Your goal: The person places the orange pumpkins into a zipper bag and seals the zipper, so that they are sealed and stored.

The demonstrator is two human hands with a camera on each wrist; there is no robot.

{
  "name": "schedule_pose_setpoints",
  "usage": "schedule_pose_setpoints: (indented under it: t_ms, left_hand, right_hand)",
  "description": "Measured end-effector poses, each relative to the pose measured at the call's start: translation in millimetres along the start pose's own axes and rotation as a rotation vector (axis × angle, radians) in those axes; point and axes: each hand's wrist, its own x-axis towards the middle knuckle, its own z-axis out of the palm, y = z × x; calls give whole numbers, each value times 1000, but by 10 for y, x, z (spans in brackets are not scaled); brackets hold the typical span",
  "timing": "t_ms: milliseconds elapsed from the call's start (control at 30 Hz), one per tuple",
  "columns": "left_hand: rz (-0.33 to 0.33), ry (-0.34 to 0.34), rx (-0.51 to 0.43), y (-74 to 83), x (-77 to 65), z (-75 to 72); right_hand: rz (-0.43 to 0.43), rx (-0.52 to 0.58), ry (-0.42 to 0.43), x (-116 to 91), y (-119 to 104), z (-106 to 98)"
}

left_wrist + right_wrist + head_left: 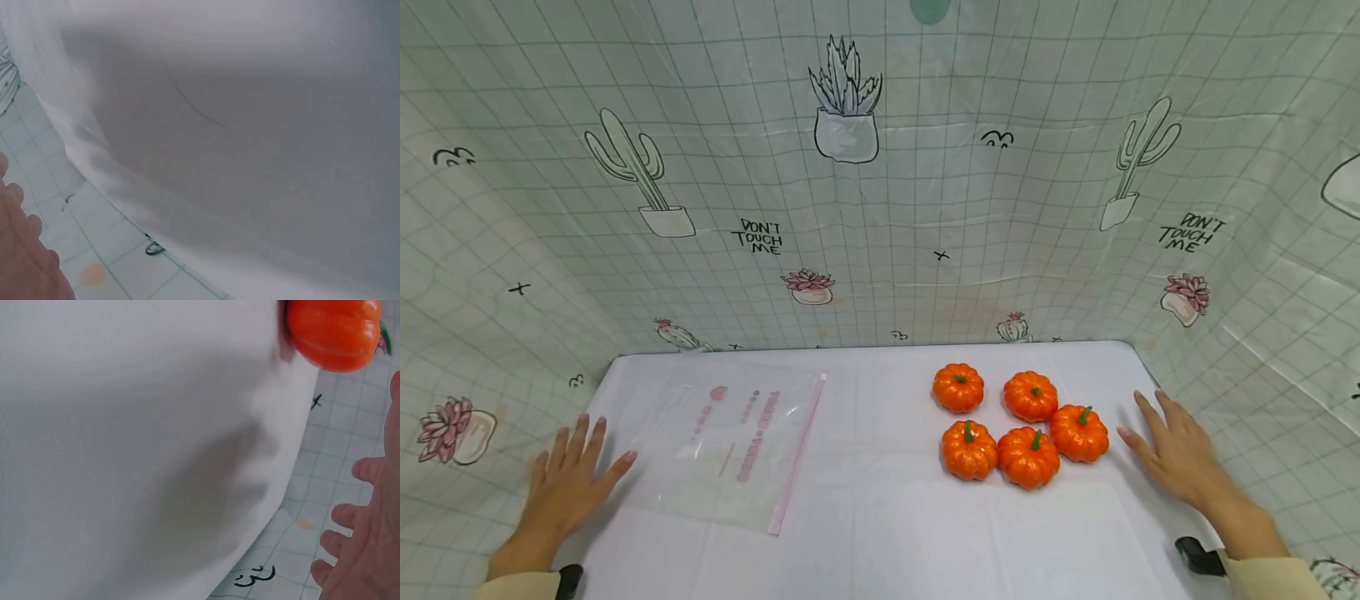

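Several small orange pumpkins with green stems sit grouped right of centre on the white table, among them a front pumpkin point(1028, 458) and a rightmost pumpkin point(1078, 434). My right hand point(1180, 454) is just right of them, fingers spread, holding nothing; in the right wrist view one pumpkin point(334, 331) shows beyond its fingertips. A clear zip bag point(700, 492) with a pink seal strip and pink print lies flat on the left. Beside its left edge is my left hand point(567, 483), fingers spread and holding nothing. Only part of that hand point(28, 256) enters the left wrist view.
The white tabletop point(880, 517) stretches between the bag and the pumpkins. A grid-patterned cloth point(910, 192) printed with cacti rises behind the table and along both sides. Dark wrist bands point(1198, 557) sit by the sleeves.
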Motion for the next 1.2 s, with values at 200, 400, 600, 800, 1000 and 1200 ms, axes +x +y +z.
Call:
schedule_pose_setpoints:
  t_ms: [200, 400, 600, 800, 1000, 1200]
  left_hand:
    - [30, 3, 2, 93, -6, 18]
    - [56, -1, 6, 213, -21, 64]
    - [77, -13, 8, 349, -22, 109]
    - [92, -18, -11, 473, -62, 191]
    - [130, -13, 0, 642, -66, 246]
    - [180, -18, 37, 862, -101, 325]
  right_hand:
    - [-22, -6, 7, 3, -110, -20]
    - [-35, -4, -13, 2, -214, -38]
    - [-63, -13, 3, -14, -286, -7]
    - [-83, -7, 16, -13, -387, 25]
    - [-108, -1, 9, -2, -463, 33]
    - [-91, 1, -42, 1, -504, 54]
